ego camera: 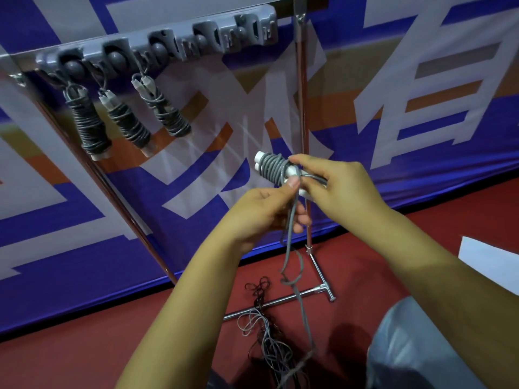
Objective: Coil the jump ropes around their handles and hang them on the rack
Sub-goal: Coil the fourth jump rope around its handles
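Grey cord of the jump rope (292, 242) is part-wound round its pair of white plastic handles (292, 170), held side by side. Right hand (331, 186) grips the handle pair at the unwound end, fingers curled round it. Left hand (261, 214), just below, pinches the free cord between thumb and fingers; thumb tip touches the last turn of the coil. Coil covers the handle end away from the right hand. Loose cord hangs down from the left hand, with a knot-like kink part-way, to a tangled heap of grey and dark ropes (266, 332) on the red floor (84, 346).

Up and to the left of both hands: grey plastic wall rack with ball-shaped holders (157, 43), carrying three coiled jump ropes (123, 119).

Judgement: winding in progress, much cord left. Keep tension with the left hand, lay each turn touching the last, feed cord slowly. Kink likely needs shaking out before it reaches the coil; the heap may snag.
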A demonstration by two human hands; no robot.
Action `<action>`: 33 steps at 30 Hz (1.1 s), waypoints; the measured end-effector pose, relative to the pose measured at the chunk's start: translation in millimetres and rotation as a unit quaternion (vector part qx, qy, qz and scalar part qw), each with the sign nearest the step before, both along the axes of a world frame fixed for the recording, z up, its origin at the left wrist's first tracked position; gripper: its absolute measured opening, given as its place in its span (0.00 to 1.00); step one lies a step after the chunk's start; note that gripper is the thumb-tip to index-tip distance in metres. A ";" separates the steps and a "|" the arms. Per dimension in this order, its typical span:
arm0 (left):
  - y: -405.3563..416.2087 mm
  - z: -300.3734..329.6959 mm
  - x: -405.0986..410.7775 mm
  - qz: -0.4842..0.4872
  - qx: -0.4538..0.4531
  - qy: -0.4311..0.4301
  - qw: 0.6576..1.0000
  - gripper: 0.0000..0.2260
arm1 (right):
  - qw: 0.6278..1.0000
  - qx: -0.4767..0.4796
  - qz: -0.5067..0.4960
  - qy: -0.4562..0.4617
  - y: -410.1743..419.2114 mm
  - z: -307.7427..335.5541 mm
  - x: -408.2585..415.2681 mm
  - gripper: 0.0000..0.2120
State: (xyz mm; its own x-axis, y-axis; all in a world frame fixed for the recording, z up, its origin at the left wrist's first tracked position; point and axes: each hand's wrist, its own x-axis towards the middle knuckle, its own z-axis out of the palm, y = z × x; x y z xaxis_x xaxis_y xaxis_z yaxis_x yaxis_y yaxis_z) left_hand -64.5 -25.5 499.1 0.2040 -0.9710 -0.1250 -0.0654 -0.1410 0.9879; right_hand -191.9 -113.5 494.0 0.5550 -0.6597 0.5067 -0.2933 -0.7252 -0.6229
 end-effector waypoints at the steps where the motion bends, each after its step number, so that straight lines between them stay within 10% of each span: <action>1: 0.3 -0.5 0.8 -0.002 0.002 -0.008 1.000 0.21 | 1.000 0.005 0.001 0.001 0.1 -1.3 0.2 0.17; 11: 13.6 -4.0 5.0 -0.065 -0.036 0.136 0.988 0.10 | 0.953 0.265 0.066 -0.131 -6.8 -8.8 -1.7 0.17; 20: 23.9 -7.8 -2.0 -0.011 -0.038 0.151 0.988 0.19 | 0.949 0.258 0.113 -0.144 7.5 -11.7 -4.4 0.15; 33: 28.7 -4.3 -3.8 0.094 -0.048 -0.158 0.982 0.13 | 0.950 0.250 0.082 -0.168 20.8 -10.5 -7.2 0.15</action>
State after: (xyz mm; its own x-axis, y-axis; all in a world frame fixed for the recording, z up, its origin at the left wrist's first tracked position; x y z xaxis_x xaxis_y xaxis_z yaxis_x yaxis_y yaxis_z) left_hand -68.3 3.2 494.7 0.3937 -0.9170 0.0641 -0.3532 -0.0866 0.9315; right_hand -199.1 -92.7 483.5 0.5329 -0.7832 0.3202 0.0744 -0.3336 -0.9398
